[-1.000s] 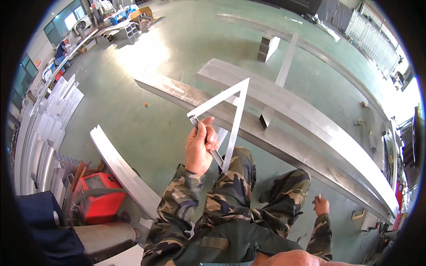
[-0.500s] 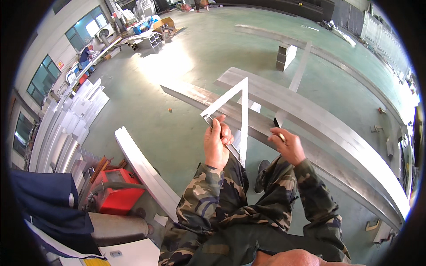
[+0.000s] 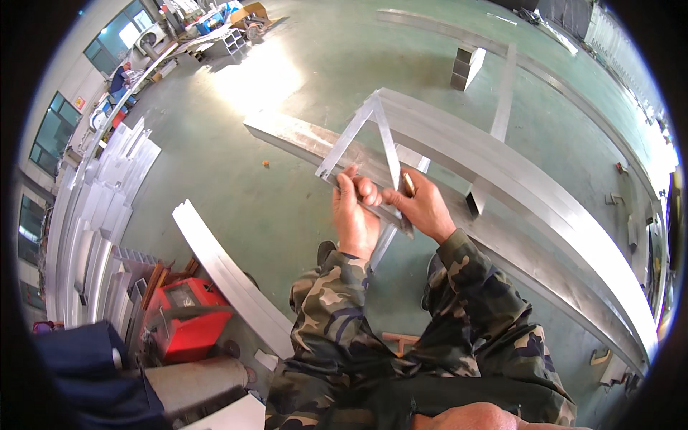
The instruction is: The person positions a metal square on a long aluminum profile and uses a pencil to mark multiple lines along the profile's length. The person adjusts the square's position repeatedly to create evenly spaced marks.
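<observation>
My left hand (image 3: 356, 223) is closed round the lower bar of a silver triangular set square (image 3: 388, 149), its point facing away from me over the metal beams. Close beside it, my right hand (image 3: 430, 209) pinches a short, slim, brass-coloured thing (image 3: 409, 184) whose kind I cannot make out. The fingers of that hand also reach the bar's right part. Under and beyond the set square lies a long rectangular metal beam (image 3: 287, 137), running from far left to near right. A second, wider beam (image 3: 494, 163) lies alongside it, farther off.
A crossbar (image 3: 504, 104) runs from the beams to a farther rail (image 3: 559, 75). Stacked tubes (image 3: 462, 70) stand beyond. To my left are a white profile (image 3: 229, 269), a red machine (image 3: 188, 319), a grey cylinder (image 3: 197, 383) and piled profiles (image 3: 100, 208). Another person (image 3: 120, 82) works far left.
My right hand has moved left to the set square, bringing the brass-coloured thing along. The set square has shifted slightly left and away, its tip now over the far beam's end. My view has shifted too.
</observation>
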### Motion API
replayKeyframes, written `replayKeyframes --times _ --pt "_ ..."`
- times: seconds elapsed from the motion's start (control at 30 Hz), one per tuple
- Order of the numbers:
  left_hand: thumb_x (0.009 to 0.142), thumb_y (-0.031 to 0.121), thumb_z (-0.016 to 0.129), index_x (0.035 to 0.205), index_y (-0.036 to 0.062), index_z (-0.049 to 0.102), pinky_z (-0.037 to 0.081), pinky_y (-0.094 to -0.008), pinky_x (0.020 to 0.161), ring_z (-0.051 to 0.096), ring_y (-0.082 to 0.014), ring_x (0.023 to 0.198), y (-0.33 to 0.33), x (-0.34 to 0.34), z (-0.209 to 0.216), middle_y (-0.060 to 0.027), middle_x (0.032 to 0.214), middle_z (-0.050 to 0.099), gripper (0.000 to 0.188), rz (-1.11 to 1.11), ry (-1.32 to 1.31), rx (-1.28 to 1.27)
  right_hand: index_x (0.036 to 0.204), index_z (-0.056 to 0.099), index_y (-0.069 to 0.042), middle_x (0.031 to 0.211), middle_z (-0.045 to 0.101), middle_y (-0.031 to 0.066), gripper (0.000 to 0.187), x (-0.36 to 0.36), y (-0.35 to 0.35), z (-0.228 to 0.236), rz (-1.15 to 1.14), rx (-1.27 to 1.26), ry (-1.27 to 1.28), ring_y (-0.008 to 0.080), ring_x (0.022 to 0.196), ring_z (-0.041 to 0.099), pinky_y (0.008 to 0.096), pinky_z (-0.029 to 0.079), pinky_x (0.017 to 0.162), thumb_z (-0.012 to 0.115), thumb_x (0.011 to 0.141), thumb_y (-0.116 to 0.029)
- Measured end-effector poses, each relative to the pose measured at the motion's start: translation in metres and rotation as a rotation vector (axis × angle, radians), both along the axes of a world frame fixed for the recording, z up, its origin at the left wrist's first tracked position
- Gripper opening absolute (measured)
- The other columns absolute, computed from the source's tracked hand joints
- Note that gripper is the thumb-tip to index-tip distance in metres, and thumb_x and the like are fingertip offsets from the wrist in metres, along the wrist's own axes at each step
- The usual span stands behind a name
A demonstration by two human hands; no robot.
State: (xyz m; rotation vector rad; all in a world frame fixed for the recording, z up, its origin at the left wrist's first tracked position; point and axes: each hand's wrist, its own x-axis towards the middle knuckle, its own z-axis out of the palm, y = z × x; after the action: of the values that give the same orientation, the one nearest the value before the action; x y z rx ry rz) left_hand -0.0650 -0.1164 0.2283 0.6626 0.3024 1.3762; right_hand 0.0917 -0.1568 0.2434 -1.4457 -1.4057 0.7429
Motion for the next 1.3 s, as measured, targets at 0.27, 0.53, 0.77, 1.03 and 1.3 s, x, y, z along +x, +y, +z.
replayKeyframes --times 0.27,0.53,0.77,1.03,1.3 --pt "0.117 0.038 0.057 0.154 0.0040 0.055 0.056 -0.0353 0.091 0.064 -0.0149 0.104 0.129 0.005 -0.051 -0.0061 0.123 0.066 0.050 -0.061 0.371 -0.031 0.143 0.067 -0.002 0.091 0.074 0.0240 0.054 0.049 0.122 -0.022 -0.371 0.099 -0.274 0.0370 0.080 0.073 0.0441 0.057 0.078 0.077 0.097 -0.028" --pt "0.110 0.015 0.068 0.157 -0.0047 0.051 0.063 -0.0332 0.080 0.068 -0.0149 0.093 0.197 0.025 -0.061 -0.0066 0.110 0.066 0.054 0.067 0.573 -0.106 0.121 0.071 -0.007 0.097 0.071 0.0247 0.035 0.067 0.176 -0.027 -0.324 -0.021 -0.481 0.0455 0.096 0.069 0.0535 0.052 0.084 0.070 0.095 -0.030" --pt "0.105 0.011 0.072 0.148 -0.0073 0.062 0.061 -0.0304 0.070 0.066 -0.0124 0.080 0.231 0.038 -0.076 -0.0056 0.098 0.068 0.047 0.107 0.718 -0.080 0.120 0.074 -0.010 0.112 0.070 0.0198 0.035 0.074 0.197 -0.025 -0.370 -0.157 -0.687 0.0431 0.105 0.068 0.0528 0.055 0.088 0.071 0.096 -0.034" --pt "0.104 0.011 0.073 0.147 -0.0052 0.063 0.059 -0.0304 0.068 0.065 -0.0114 0.078 0.241 0.035 -0.081 -0.0045 0.094 0.069 0.047 0.023 0.843 0.068 0.126 0.076 -0.012 0.123 0.067 0.0139 0.042 0.073 0.168 -0.035 -0.424 -0.025 -0.752 0.0373 0.114 0.066 0.0492 0.057 0.088 0.079 0.095 -0.039" --pt "0.104 0.013 0.074 0.152 -0.0033 0.062 0.058 -0.0299 0.070 0.065 -0.0109 0.078 0.241 0.023 -0.076 -0.0039 0.093 0.069 0.052 -0.046 0.886 0.130 0.131 0.073 -0.008 0.121 0.064 0.0085 0.071 0.058 0.140 -0.030 -0.399 0.005 -0.840 0.0311 0.114 0.063 0.0445 0.058 0.084 0.093 0.079 -0.051"
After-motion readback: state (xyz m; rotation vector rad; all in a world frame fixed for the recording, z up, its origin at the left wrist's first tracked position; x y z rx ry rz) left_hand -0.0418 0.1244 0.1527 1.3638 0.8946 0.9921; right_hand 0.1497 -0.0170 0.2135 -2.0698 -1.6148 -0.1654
